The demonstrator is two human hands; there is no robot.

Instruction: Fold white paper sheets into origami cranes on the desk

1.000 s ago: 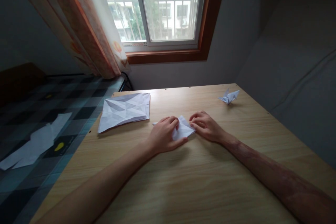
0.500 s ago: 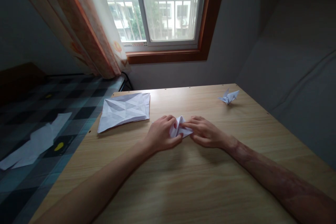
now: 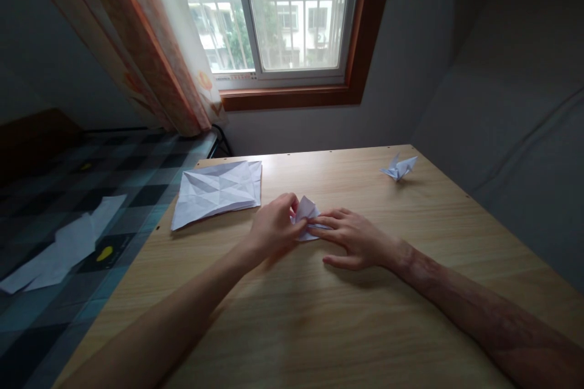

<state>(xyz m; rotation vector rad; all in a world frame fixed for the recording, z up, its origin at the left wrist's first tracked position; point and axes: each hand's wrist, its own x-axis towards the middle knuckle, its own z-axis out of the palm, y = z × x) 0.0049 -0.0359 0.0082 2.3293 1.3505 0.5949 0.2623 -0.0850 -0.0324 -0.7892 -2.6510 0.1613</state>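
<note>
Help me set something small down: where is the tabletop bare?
Bare tabletop lies between the forearms, and beyond the folded paper, between the creased sheets and paper bird. Crowded: the middle, where left grip and right grip touch the folded paper.

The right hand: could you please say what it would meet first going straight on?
The right hand touches the folded paper; straight on, it would probably first meet the left hand.

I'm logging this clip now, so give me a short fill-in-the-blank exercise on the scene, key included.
1. The left hand and right hand touch a folded piece of white ____.
2. The creased sheets lie nearer the ____ hand.
3. The origami bird stands toward the table's far ____ corner.

Missing words: paper; left; right.
</note>
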